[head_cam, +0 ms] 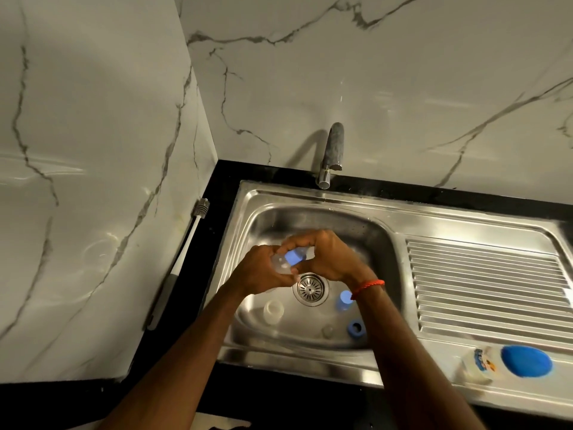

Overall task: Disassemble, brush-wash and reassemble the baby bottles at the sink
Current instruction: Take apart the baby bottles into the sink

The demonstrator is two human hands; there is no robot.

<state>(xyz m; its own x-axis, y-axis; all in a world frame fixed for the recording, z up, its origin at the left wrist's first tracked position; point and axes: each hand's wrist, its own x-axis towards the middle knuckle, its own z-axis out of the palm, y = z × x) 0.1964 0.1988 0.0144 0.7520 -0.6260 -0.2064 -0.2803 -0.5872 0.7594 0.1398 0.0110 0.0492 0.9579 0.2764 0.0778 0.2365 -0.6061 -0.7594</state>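
Both hands meet over the sink (310,193), just above the drain (311,288). The left hand (263,273) curls round the clear end of a bottle (293,257) and the right hand (333,259) round the other end, with the blue ring between them. The bottle's long axis runs from hand to hand, so twisting it apart looks like the next move. A second bottle (508,363) lies on the draining board, its print too blurred to read.
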